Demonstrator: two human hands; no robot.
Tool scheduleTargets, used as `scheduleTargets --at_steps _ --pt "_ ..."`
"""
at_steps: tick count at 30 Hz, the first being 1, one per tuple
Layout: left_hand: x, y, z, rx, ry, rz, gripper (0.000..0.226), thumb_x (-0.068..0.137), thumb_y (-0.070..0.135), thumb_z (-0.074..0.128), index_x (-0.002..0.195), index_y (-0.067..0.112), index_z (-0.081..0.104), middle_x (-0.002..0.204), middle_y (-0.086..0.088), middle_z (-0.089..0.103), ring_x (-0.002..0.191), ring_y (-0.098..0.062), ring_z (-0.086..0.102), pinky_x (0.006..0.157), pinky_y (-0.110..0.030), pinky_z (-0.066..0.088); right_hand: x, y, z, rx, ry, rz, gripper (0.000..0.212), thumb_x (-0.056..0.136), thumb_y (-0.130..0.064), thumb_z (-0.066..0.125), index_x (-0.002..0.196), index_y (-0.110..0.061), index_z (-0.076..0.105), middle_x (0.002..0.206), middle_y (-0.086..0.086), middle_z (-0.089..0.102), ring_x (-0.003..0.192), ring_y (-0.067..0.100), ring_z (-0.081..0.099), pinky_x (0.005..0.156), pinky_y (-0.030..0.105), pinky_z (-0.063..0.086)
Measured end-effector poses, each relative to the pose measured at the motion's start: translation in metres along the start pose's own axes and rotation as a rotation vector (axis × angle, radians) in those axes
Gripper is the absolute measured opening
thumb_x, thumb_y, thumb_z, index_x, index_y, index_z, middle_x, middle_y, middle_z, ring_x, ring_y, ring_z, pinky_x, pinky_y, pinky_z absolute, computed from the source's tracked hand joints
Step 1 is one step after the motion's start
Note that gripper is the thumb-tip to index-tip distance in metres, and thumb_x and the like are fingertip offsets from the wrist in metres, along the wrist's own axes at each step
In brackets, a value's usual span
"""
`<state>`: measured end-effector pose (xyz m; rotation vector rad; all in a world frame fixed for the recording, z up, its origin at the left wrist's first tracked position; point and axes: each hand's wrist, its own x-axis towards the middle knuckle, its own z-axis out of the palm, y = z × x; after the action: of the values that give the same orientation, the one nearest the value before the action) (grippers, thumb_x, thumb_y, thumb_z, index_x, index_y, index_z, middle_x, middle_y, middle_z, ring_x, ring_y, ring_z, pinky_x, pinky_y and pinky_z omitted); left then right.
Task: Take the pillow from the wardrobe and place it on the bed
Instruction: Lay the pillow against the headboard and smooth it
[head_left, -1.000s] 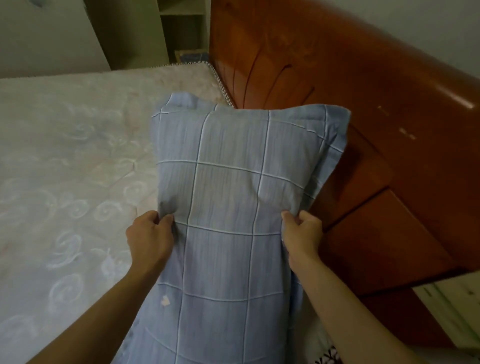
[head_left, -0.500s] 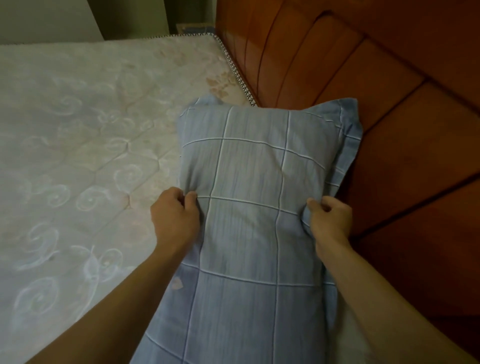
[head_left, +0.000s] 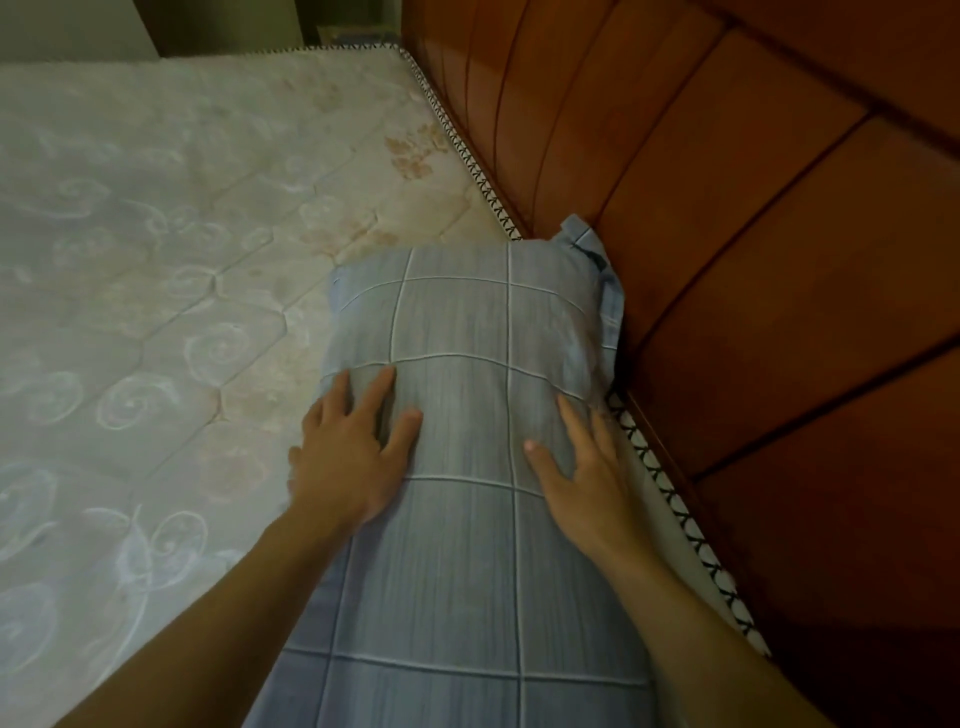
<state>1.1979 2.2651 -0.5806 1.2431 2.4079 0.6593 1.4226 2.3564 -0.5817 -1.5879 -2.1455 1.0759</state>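
Head view, looking down. Blue-grey pillow (head_left: 467, 405) with a thin white grid, flat on the bed (head_left: 156, 260), lengthwise away from the camera, along the bed's right side just beside the headboard (head_left: 753, 260). Far right corner of its flap turned up and touching the reddish wood; near end cut off by the bottom of the frame. Palm down on the pillow's left half, the left hand (head_left: 348, 457): fingers (head_left: 376, 387) straight and spread, thumb angled toward the middle, outer edge of the hand at the pillow's left border; gripping nothing, only lying flat on the cloth. Palm down on the right half, the right hand (head_left: 587, 478): fingers (head_left: 569, 415) straight and close together, pointing away, thumb out toward the middle; likewise flat and relaxed, no cloth pinched. Hands apart, a strip of fabric between them. Black-and-white stitched trim (head_left: 670, 499) along the bed's edge, showing just right of the right hand, between pillow and headboard. Bare quilted top with pale swirls to the left, brownish stains (head_left: 415, 150) near the far right corner. Dark gap (head_left: 228, 26) beyond the far edge, contents too dim to tell.
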Motion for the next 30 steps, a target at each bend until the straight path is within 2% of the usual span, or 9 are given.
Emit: scheduleTargets --at_steps 2,6,11,15,18,22,26,30 --pt "0.007 -0.006 0.010 0.002 -0.070 -0.014 0.066 0.092 0.063 0.036 0.152 0.041 0.020 0.164 -0.009 0.016 0.148 -0.036 0.021 0.118 -0.054 0.023 0.004 0.001 0.009 -0.036 -0.033 0.021 0.071 0.094 -0.061 0.044 0.154 -0.047 0.010 0.168 -0.005 -0.001 0.154 0.022 0.001 0.123 0.051 0.012" --pt "0.020 -0.021 0.032 0.004 -0.152 -0.010 0.066 0.093 0.059 0.041 0.153 0.038 0.021 0.164 -0.010 0.015 0.149 -0.034 0.019 0.120 -0.051 0.021 0.018 0.011 0.029 -0.119 -0.061 0.050 0.072 0.095 -0.056 0.048 0.156 -0.040 0.014 0.168 0.005 0.004 0.153 0.027 0.009 0.123 0.046 0.017" --pt "0.022 -0.028 0.046 -0.007 -0.151 -0.006 0.066 0.093 0.058 0.043 0.153 0.038 0.022 0.165 -0.011 0.014 0.150 -0.033 0.016 0.119 -0.052 0.020 0.024 0.019 0.036 -0.120 -0.079 0.078 0.072 0.095 -0.055 0.051 0.156 -0.038 0.017 0.168 0.006 0.007 0.153 0.028 0.013 0.123 0.044 0.018" --pt "0.011 -0.026 0.026 -0.175 -0.118 0.015 0.068 0.091 0.060 0.045 0.152 0.039 0.023 0.163 -0.004 0.020 0.149 -0.028 0.023 0.118 -0.052 0.025 0.015 0.014 0.021 0.023 -0.030 0.058 0.072 0.092 -0.055 0.055 0.155 -0.037 0.024 0.166 0.001 0.018 0.151 0.024 0.019 0.123 0.048 0.020" --pt "-0.008 -0.032 0.003 -0.300 -0.053 0.024 0.070 0.090 0.064 0.044 0.151 0.039 0.025 0.158 0.000 0.034 0.141 -0.025 0.038 0.112 -0.044 0.033 -0.003 0.016 0.007 0.202 0.031 0.069 0.075 0.088 -0.056 0.061 0.153 -0.038 0.028 0.162 -0.006 0.026 0.147 0.017 0.027 0.120 0.043 0.026" --pt "-0.037 -0.037 -0.013 -0.217 -0.010 0.012 0.066 0.091 0.060 0.042 0.151 0.034 0.030 0.154 -0.005 0.041 0.137 -0.029 0.043 0.108 -0.042 0.035 -0.028 0.020 0.003 0.285 0.072 0.099 0.074 0.088 -0.055 0.062 0.152 -0.040 0.027 0.161 -0.009 0.028 0.145 0.014 0.030 0.115 0.035 0.029" --pt "-0.062 -0.038 -0.019 -0.174 -0.022 -0.043 0.066 0.092 0.056 0.046 0.150 0.028 0.035 0.152 -0.010 0.042 0.134 -0.032 0.045 0.108 -0.047 0.037 -0.049 0.022 0.002 0.314 0.080 0.134 0.079 0.087 -0.055 0.064 0.154 -0.035 0.026 0.161 -0.006 0.029 0.144 0.015 0.033 0.114 0.036 0.032" --pt "-0.091 -0.043 -0.022 -0.193 -0.060 -0.075 0.076 0.085 0.066 0.042 0.151 0.029 0.032 0.152 -0.011 0.041 0.134 -0.033 0.045 0.108 -0.047 0.038 -0.077 0.028 -0.001 0.361 0.044 0.179 0.083 0.084 -0.060 0.064 0.153 -0.038 0.024 0.156 -0.008 0.035 0.131 0.008 0.039 0.102 0.028 0.035"
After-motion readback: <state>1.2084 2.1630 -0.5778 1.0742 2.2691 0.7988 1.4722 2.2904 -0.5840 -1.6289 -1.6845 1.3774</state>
